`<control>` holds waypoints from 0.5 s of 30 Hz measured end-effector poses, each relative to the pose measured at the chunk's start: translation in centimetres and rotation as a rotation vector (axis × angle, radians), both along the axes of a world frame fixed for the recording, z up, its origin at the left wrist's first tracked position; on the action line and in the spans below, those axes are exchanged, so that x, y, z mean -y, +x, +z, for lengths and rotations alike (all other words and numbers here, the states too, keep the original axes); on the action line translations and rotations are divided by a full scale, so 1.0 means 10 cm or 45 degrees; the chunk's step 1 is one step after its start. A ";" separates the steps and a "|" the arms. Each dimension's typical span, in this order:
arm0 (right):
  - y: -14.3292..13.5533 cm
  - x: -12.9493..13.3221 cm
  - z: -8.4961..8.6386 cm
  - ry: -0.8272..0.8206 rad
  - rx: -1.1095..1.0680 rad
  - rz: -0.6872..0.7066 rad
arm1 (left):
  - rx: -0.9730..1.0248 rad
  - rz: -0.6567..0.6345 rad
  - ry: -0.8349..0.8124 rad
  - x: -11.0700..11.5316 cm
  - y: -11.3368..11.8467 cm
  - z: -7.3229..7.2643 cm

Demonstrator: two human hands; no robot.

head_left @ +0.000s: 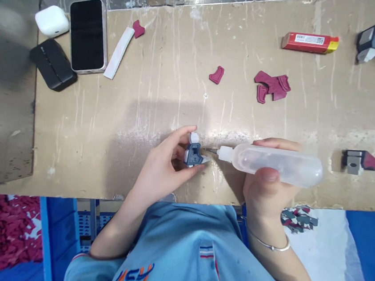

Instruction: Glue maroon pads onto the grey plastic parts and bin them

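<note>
Near the table's front edge, my left hand [168, 161] pinches a small blue-grey and white plastic part [193, 153] between thumb and fingers. A translucent squeeze bottle [279, 164] lies sideways in my right hand [270, 185], thumb on its near side. The bottle's thin metal tip points left and ends close beside the part; whether it touches cannot be made out. Beyond my hands are a single maroon piece [217, 75] and a small group of maroon pieces [272, 87]. An assembled grey and maroon part [361, 162] sits at the right.
A red lighter [306, 42] and blue-grey parts [374, 41] are at the back right. At the left are a phone [87, 36], white case [51, 21], black case [54, 64] and white strip [119, 53]. Blue bins [58, 238] with pieces stand below the table.
</note>
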State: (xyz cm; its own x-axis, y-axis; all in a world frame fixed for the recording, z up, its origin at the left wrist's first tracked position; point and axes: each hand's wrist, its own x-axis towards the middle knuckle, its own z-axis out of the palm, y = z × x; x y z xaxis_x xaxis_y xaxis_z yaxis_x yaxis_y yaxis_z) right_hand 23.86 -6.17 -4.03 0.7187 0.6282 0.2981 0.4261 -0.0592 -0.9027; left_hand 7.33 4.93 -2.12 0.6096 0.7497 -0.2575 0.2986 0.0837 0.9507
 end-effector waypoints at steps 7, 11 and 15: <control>0.00 -0.01 0.01 0.035 0.069 0.024 | -0.019 -0.025 0.041 0.01 -0.01 0.00; -0.01 0.01 0.02 0.058 0.115 0.022 | -0.011 -0.027 0.050 0.01 -0.01 0.00; -0.03 0.03 0.02 0.098 0.203 0.032 | -0.002 -0.028 0.060 0.01 -0.01 -0.01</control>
